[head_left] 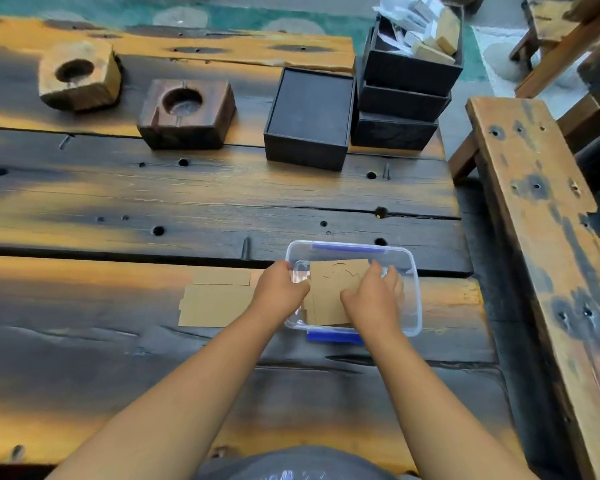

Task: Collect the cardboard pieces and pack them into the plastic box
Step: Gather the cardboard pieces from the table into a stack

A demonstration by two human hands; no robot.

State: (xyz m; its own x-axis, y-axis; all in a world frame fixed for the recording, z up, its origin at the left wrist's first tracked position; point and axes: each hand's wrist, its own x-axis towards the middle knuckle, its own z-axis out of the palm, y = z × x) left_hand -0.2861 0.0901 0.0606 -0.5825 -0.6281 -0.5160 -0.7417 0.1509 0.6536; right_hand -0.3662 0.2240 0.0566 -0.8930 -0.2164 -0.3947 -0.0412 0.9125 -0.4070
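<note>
A clear plastic box with blue clips sits on the wooden table near its right front. A brown cardboard piece with cut outlines lies inside it, tilted against the near wall. My left hand grips the box's left rim and touches the cardboard's left edge. My right hand presses on the cardboard's right side inside the box. Flat cardboard pieces lie on the table just left of the box, partly under my left forearm.
Two wooden blocks with round holes stand at the back left. A black open box and a stack of black boxes holding small items sit behind. A wooden bench runs along the right.
</note>
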